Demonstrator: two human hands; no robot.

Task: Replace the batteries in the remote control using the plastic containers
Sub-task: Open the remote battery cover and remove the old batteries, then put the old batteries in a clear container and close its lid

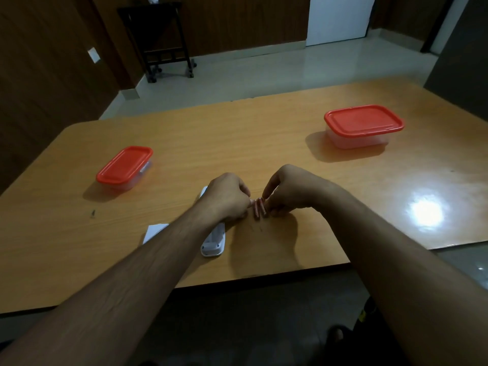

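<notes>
- Both hands meet at the middle of the table [264, 122], close to the near edge.
- Between them: two reddish batteries [259, 209], side by side, lying on the wood and pointing roughly away from the person.
- Left hand [228, 198] is curled, fingers folded in, its fingertips touching the left battery; whether it truly grips one, I cannot tell.
- Right hand [287, 192] arches over from the right, fingertips down on the right battery's side, pinching or steadying it; a firm hold cannot be confirmed.
- The remote [213, 243], white, lies on the table under the left wrist and forearm, which cover its middle; only its near end and a sliver of the far end show.
- Just left of the remote, a flat white piece [153, 232], partly covered by the left forearm; what it is cannot be told.
- Left box [124, 167], red lid on, sits well apart to the left of the hands.
- Right box [363, 126], larger-looking, red lid on, clear walls, stands far back on the right.
- Nothing can be made out inside either box.
- A bright light glare shines on the right of the table.
- Beyond the table: pale floor, a dark wheeled stand [163, 40] against the wood-panelled wall, and a white door [340, 18].
</notes>
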